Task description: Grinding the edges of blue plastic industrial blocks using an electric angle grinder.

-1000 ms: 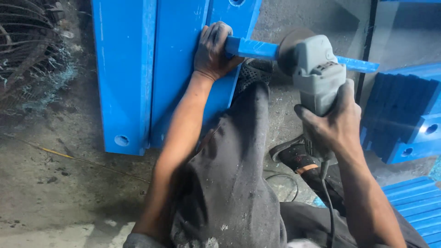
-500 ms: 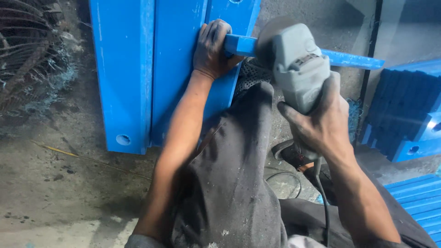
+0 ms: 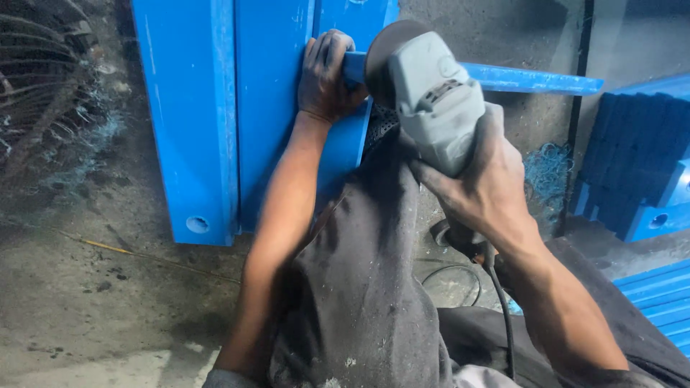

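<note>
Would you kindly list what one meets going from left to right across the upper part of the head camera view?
Wire cage → upright blue panels → left hand gripping a thin blue bar → grey angle grinder held by the right hand → stacked blue parts.

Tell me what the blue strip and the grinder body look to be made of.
Blue strip: likely plastic, matte; solid colour, curly blue shavings nearby. Grinder body: moulded grey plastic, smooth and dusty, with vent slots.

Grey angle grinder (image 3: pixel 435 100) against blue bar (image 3: pixel 532 79)
</note>
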